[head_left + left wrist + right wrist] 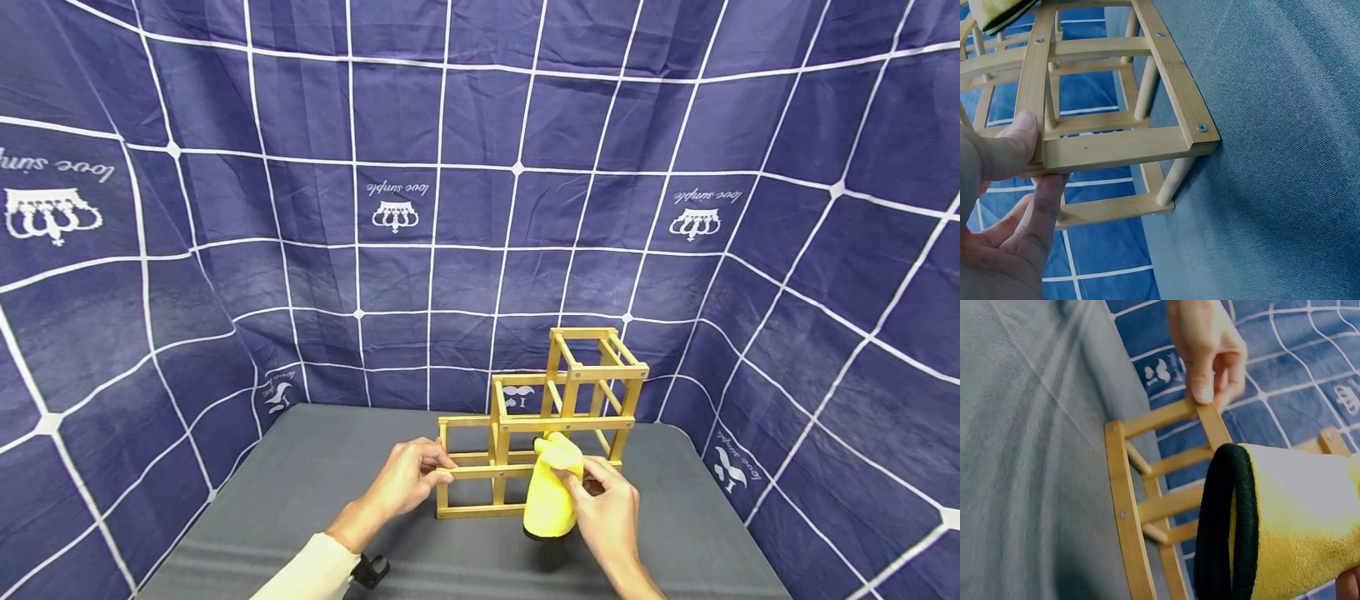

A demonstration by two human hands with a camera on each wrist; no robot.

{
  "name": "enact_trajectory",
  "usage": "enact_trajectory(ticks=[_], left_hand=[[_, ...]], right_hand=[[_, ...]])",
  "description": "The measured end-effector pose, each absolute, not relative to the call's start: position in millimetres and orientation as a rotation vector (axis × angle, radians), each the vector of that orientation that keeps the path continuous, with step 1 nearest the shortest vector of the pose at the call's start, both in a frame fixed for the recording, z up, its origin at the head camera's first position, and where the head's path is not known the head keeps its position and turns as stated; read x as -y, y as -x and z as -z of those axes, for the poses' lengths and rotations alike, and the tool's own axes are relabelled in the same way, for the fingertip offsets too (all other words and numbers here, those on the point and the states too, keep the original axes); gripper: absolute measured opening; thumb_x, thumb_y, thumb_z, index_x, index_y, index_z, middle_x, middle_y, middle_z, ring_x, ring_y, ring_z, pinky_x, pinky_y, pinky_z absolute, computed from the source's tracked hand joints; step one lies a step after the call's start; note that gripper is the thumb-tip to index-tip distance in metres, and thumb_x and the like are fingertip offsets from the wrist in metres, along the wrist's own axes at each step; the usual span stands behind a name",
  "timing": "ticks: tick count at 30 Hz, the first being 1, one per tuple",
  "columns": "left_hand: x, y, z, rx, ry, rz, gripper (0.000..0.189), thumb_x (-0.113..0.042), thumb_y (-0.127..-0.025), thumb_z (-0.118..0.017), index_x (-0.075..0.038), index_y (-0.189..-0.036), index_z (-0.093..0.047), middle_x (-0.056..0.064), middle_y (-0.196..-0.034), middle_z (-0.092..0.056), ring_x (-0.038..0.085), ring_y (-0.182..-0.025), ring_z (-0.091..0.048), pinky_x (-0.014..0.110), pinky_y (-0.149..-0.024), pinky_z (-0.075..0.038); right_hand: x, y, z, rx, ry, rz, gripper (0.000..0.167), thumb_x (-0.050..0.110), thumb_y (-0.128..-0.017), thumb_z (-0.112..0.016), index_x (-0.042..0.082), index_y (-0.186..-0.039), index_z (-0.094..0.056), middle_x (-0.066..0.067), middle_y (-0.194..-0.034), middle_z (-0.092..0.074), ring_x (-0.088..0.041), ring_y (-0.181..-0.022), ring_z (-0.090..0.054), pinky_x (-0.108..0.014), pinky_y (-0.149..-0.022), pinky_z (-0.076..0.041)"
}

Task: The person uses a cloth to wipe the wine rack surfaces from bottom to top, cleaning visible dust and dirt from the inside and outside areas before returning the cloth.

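Note:
A stepped wooden rack (501, 472) stands on the grey surface, its tallest section at the right. My left hand (411, 477) pinches the rack's left front top rail between thumb and fingers; the left wrist view shows the thumb (1024, 134) on top and fingers below. My right hand (606, 505) holds a yellow cloth (550, 497) with a dark edge, bunched at the top and hanging down in front of the rack's middle. In the right wrist view the cloth (1304, 519) fills the lower right and hides part of the rack (1124, 512).
Dark blue fabric (480, 208) with white grid lines hangs behind and at both sides. Grey cloth (315, 467) covers the surface under the rack. A black strap (371, 572) shows at the left wrist, beside a cream sleeve (318, 567).

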State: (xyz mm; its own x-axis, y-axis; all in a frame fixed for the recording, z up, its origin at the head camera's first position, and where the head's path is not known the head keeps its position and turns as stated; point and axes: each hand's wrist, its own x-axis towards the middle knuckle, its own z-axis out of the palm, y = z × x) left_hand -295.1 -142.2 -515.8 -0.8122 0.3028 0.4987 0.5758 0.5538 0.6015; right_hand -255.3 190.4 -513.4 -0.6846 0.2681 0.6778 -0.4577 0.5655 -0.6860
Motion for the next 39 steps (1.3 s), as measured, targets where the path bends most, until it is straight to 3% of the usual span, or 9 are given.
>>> enact_trajectory(ticks=[6, 11, 21, 24, 27, 29, 32, 35, 39], left_hand=[[142.6, 295.7, 516.6, 2.47, 0.709, 1.131, 0.011, -0.006, -0.094, -0.095, -0.012, -0.096, -0.086, 0.013, -0.111, -0.082, 0.038, -0.107, -0.088, 0.019, -0.084, -0.07], [142.8, 295.6, 516.6, 2.476, 0.716, 1.139, 0.01, -0.006, -0.095, -0.095, -0.011, -0.096, -0.086, 0.015, -0.113, -0.082, 0.041, -0.112, -0.087, 0.018, -0.085, -0.07], [143.6, 296.5, 516.7, 2.469, 0.711, 1.158, 0.013, -0.003, -0.094, -0.094, -0.012, -0.094, -0.085, 0.015, -0.113, -0.082, 0.045, -0.118, -0.085, 0.02, -0.087, -0.071], [142.7, 296.3, 516.5, 2.46, 0.714, 1.152, 0.014, -0.002, -0.094, -0.094, -0.012, -0.093, -0.084, 0.015, -0.113, -0.082, 0.045, -0.119, -0.085, 0.021, -0.087, -0.071], [142.5, 296.6, 516.6, 2.447, 0.723, 1.141, 0.015, -0.001, -0.093, -0.094, -0.012, -0.093, -0.084, 0.017, -0.113, -0.082, 0.046, -0.118, -0.085, 0.023, -0.087, -0.072], [142.3, 297.0, 516.8, 2.446, 0.722, 1.128, 0.016, 0.0, -0.092, -0.094, -0.012, -0.093, -0.084, 0.015, -0.112, -0.082, 0.045, -0.117, -0.085, 0.023, -0.086, -0.072], [142.0, 297.6, 516.7, 2.455, 0.715, 1.119, 0.016, 0.001, -0.092, -0.094, -0.012, -0.093, -0.084, 0.016, -0.113, -0.082, 0.044, -0.116, -0.086, 0.023, -0.087, -0.072], [141.3, 296.9, 516.4, 2.462, 0.712, 1.123, 0.016, 0.0, -0.093, -0.094, -0.012, -0.093, -0.084, 0.017, -0.114, -0.082, 0.044, -0.115, -0.086, 0.023, -0.087, -0.072], [140.9, 295.1, 515.9, 2.451, 0.721, 1.135, 0.015, -0.001, -0.093, -0.095, -0.012, -0.093, -0.084, 0.015, -0.113, -0.082, 0.045, -0.116, -0.086, 0.025, -0.086, -0.073]], right_hand=[[-214.9, 245.3, 516.3, 1.906, -0.044, -1.143, 0.025, -0.001, -0.084, -0.103, 0.005, -0.105, -0.091, -0.006, -0.099, -0.086, 0.013, -0.082, -0.067, -0.002, -0.076, -0.055], [-227.5, 247.2, 514.4, 1.835, 0.087, -1.229, 0.023, 0.0, -0.089, -0.1, 0.0, -0.11, -0.09, -0.004, -0.1, -0.084, 0.02, -0.083, -0.067, 0.001, -0.078, -0.056], [-213.0, 275.8, 512.1, 1.951, 0.08, -1.397, 0.026, 0.012, -0.094, -0.1, 0.002, -0.116, -0.091, -0.017, -0.111, -0.089, 0.015, -0.085, -0.07, -0.001, -0.073, -0.057], [-207.1, 282.6, 512.1, 2.003, 0.084, -1.335, 0.025, 0.016, -0.093, -0.102, 0.006, -0.114, -0.093, -0.017, -0.12, -0.089, -0.003, -0.095, -0.082, 0.002, -0.076, -0.052], [-203.1, 288.8, 512.4, 2.063, 0.077, -1.286, 0.028, 0.018, -0.092, -0.103, 0.01, -0.117, -0.093, -0.018, -0.134, -0.086, -0.029, -0.12, -0.087, 0.003, -0.081, -0.05], [-200.7, 292.5, 511.5, 2.1, 0.063, -1.242, 0.03, 0.021, -0.092, -0.103, 0.012, -0.118, -0.093, -0.017, -0.135, -0.086, -0.041, -0.128, -0.084, -0.001, -0.083, -0.051], [-198.7, 298.4, 512.2, 2.121, 0.007, -1.149, 0.025, 0.016, -0.09, -0.103, 0.013, -0.112, -0.092, -0.01, -0.11, -0.089, -0.031, -0.099, -0.085, -0.015, -0.076, -0.055], [-199.4, 301.5, 514.7, 2.124, -0.069, -1.057, 0.023, 0.009, -0.087, -0.102, 0.011, -0.107, -0.092, -0.006, -0.09, -0.08, -0.023, -0.077, -0.071, -0.033, -0.067, -0.056], [-202.1, 301.4, 519.8, 2.161, -0.153, -0.929, 0.02, 0.008, -0.087, -0.101, 0.006, -0.103, -0.091, -0.008, -0.091, -0.082, -0.037, -0.095, -0.079, -0.057, -0.084, -0.063]])
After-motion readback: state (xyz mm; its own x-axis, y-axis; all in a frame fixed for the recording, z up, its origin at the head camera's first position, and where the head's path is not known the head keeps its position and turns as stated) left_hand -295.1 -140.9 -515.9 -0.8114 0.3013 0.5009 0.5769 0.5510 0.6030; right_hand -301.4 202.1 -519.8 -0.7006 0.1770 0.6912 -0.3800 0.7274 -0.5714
